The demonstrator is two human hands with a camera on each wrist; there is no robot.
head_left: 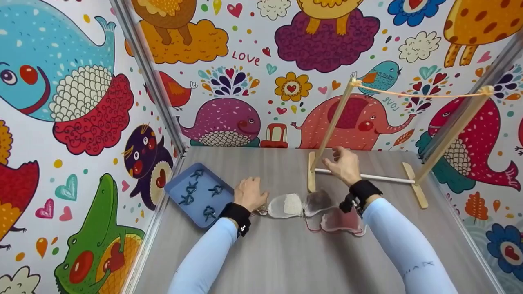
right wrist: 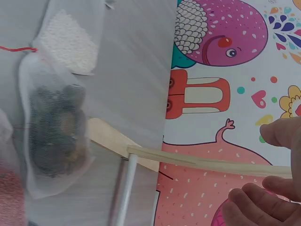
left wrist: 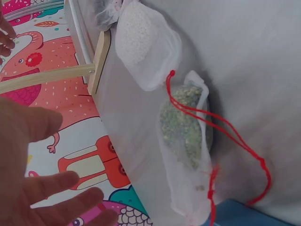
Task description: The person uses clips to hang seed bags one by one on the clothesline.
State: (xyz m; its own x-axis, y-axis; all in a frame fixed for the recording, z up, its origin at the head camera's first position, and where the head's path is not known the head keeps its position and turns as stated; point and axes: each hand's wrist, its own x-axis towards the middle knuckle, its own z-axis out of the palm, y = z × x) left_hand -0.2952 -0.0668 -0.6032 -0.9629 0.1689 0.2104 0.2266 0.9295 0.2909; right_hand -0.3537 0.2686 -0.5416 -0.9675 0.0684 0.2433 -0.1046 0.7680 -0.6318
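A person's left hand (head_left: 249,194) hovered with fingers spread and holding nothing, near a blue tray (head_left: 222,202) toward the grey worktop's (head_left: 286,257) left edge. The right hand (head_left: 345,165), loosely parted and without a hold, was beside a wooden stand (head_left: 335,122) near the far-right corner. White-filled (head_left: 284,205), dark-filled (head_left: 318,203), red-filled (head_left: 340,221) and green-filled (left wrist: 181,127) mesh bags lay mid-worktop, soft, probably light, best pinched at their gathered necks. Cartoon-animal walls (head_left: 302,116) enclosed the scene.
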